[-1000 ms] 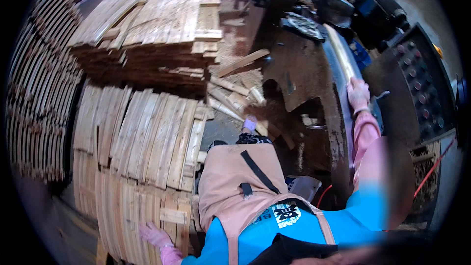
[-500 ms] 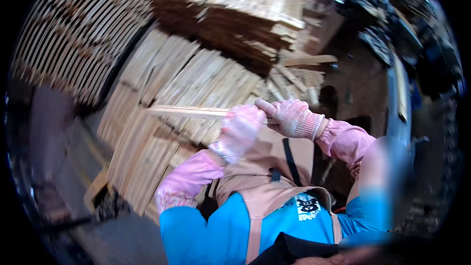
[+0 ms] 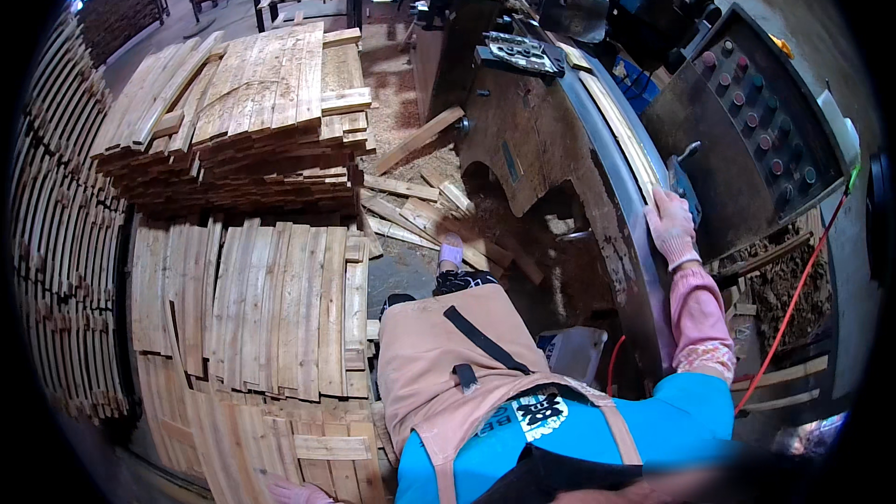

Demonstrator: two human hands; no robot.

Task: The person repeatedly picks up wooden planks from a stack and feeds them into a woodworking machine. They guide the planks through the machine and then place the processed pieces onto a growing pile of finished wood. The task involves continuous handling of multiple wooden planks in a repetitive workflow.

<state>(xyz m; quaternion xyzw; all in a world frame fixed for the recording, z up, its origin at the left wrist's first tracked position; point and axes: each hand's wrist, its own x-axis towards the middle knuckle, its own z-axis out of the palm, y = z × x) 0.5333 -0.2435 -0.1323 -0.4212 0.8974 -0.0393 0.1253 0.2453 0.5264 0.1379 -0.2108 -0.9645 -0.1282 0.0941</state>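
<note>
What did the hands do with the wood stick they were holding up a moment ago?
Half a second ago both hands held a thin wood strip in front of the chest. Now the right hand rests on a long strip lying on the machine bed, and the left hand is down low by the stacked boards, holding nothing visible. The board piles and the control panel look the same.

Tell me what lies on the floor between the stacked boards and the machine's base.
In the head view, loose offcut slats and sawdust lie scattered between the stacked boards and the machine base. The right hand rests on the machine's rail.
</note>
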